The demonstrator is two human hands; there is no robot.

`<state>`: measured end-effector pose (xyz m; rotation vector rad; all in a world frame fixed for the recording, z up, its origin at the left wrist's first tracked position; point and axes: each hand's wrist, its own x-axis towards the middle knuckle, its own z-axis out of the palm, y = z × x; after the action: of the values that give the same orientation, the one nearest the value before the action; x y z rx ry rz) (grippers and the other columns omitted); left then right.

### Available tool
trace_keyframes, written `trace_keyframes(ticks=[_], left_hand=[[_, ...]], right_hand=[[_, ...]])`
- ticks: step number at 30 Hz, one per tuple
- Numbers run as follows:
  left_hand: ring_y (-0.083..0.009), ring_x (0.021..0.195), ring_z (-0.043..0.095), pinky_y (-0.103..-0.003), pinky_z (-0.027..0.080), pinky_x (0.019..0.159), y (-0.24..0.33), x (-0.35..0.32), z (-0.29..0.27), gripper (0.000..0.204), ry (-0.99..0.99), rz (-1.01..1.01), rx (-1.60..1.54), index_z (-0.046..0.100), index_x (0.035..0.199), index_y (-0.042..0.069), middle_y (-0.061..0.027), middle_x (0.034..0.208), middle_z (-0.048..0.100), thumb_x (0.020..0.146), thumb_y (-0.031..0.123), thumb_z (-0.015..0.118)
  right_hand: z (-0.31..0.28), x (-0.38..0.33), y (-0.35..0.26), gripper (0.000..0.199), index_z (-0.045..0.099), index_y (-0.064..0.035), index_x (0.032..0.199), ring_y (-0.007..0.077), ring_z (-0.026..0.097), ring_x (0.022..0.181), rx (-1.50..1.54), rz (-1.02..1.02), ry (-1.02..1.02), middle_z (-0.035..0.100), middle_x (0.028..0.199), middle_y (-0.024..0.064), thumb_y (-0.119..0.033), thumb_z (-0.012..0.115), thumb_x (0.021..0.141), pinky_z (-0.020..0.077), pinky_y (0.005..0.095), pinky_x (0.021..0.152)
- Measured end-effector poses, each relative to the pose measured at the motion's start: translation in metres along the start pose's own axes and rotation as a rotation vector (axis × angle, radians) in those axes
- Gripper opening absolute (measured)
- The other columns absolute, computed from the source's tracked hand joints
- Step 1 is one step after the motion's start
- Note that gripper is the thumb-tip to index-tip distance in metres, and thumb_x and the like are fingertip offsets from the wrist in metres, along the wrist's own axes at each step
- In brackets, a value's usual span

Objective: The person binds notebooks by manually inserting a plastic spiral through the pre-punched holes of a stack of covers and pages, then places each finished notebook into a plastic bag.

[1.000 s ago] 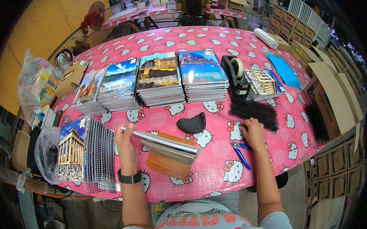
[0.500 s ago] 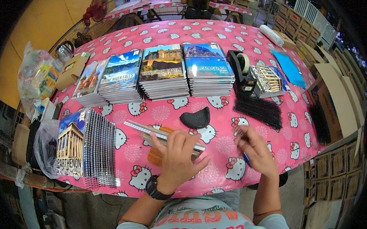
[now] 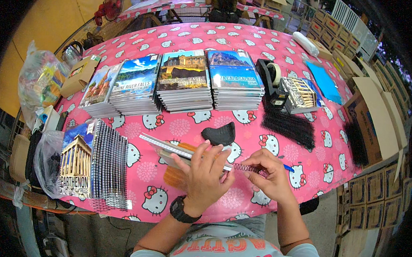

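Right, both hands meet low over the pink tablecloth [image 3: 149, 172]: the left hand [image 3: 206, 174] spreads its fingers across a notebook [image 3: 168, 146], steadying it at the near middle of the table, narrow white edge turned up. Close by, the right hand [image 3: 270, 175] pinches a dark spiral coil [image 3: 246, 167], one end meeting the notebook's right-hand corner. Past those knuckles pokes a blue handle [image 3: 288, 168]; whether it's gripped, I cannot tell. Below the notebook sits an orange-brown piece [image 3: 174, 177], partly covered by the left hand. Just beyond the fingers lies a curved black object [image 3: 218, 133], crowding the space ahead. Farther out, four notebook stacks [image 3: 185, 81] form a wall, flanked by a black tape dispenser [image 3: 268, 85]. Loose black coils [image 3: 288, 128] heap up before it, while on the left, coil-bound notebooks [image 3: 78, 162] overlap in a row.
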<state>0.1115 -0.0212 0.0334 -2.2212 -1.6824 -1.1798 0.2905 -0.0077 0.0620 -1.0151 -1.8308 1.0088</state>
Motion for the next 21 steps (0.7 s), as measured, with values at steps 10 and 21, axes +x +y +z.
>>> trace_keyframes(ticks=[10,21], left_hand=[[-0.0258,0.12,0.042,-0.062,-0.003,0.105,-0.002,0.0,-0.003,0.059,-0.024,0.022,0.01,0.054,0.123,0.017,-0.0024,0.121,0.052,0.067,0.027,0.068],[-0.0188,0.088,0.061,-0.054,0.014,0.107,-0.027,0.009,-0.033,0.013,-0.102,0.123,-0.388,0.066,0.084,0.014,0.0016,0.087,0.064,0.072,0.01,0.069]], right_hand=[[-0.003,0.008,-0.004,0.026,0.062,-0.0039,0.104,0.0257,0.058,0.078,-0.111,-0.048,-0.203,0.058,0.085,0.0119,-0.002,0.061,0.079,0.0461,0.0316,0.071],[-0.007,0.013,-0.014,0.025,0.06,-0.0047,0.105,0.0268,0.057,0.084,-0.237,-0.156,-0.21,0.056,0.091,0.0112,-0.004,0.061,0.08,0.0465,0.0337,0.072]])
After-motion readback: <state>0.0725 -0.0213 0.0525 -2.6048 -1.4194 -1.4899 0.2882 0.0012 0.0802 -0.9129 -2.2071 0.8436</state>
